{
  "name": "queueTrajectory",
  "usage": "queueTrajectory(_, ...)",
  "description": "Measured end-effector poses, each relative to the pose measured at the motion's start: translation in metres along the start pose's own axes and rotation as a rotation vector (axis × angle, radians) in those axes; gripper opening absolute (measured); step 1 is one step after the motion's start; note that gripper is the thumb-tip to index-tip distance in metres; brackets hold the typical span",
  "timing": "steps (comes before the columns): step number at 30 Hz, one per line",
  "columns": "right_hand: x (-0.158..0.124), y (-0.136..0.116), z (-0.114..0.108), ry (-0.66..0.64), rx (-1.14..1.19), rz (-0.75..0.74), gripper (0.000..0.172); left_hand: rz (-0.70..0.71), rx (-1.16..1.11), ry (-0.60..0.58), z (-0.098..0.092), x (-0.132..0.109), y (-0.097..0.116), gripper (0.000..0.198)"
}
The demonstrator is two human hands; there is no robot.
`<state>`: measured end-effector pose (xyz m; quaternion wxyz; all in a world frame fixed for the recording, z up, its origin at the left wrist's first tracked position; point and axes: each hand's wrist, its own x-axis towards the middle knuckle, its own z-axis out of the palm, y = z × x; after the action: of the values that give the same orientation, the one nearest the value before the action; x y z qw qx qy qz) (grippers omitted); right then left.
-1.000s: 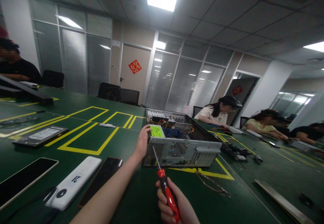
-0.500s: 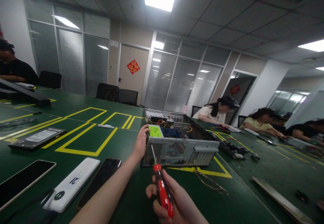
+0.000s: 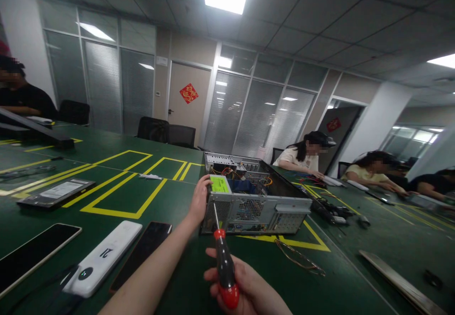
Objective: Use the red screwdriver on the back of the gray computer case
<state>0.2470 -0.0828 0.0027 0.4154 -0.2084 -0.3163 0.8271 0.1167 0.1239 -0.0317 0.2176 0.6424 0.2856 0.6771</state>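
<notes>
An uncovered desktop computer case (image 3: 270,213) lies on the green table with its perforated rear panel facing me. At its left rear corner is the power supply (image 3: 221,185), which carries a bright green label. My left hand (image 3: 199,201) rests against the left side of that corner, fingers curled over the top edge. In my right hand (image 3: 238,274) is a red and black screwdriver (image 3: 226,267), pointing up and away from me. Its tip meets the rear panel over the power supply, as far as I can see. Cables and dark parts show inside the case.
Left of my arm lie a dark phone (image 3: 142,251), a white device marked 21 (image 3: 103,258), another phone (image 3: 39,255) and a hard drive (image 3: 57,192). Glasses (image 3: 300,258) and a long metal strip (image 3: 398,279) are at right. Several people sit around the table.
The screwdriver handle has turned in my right hand, showing more black now, and my right fingers have loosened around it. My left hand stays on the case. The view has shifted slightly.
</notes>
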Motion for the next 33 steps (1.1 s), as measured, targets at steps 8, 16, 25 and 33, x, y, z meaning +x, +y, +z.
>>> queueTrajectory(8, -0.002, -0.003, 0.003, 0.080, 0.161, 0.052, 0.036, 0.005, -0.002, -0.007, -0.001, 0.000, 0.002, 0.045)
queueTrajectory(16, 0.000, 0.003, 0.003, 0.170, 0.074, 0.115, 0.046, -0.002, -0.014, -0.002, -0.003, -0.001, 0.003, 0.044)
queueTrajectory(25, -0.010, -0.010, 0.019, -0.006, -0.028, 0.109, 0.044, 0.010, 0.001, -0.001, -0.004, 0.000, 0.005, 0.045)
queueTrajectory(33, -0.005, -0.001, 0.009, 0.145, 0.130, 0.074, 0.043, 0.008, -0.008, 0.000, -0.003, 0.000, 0.002, 0.043)
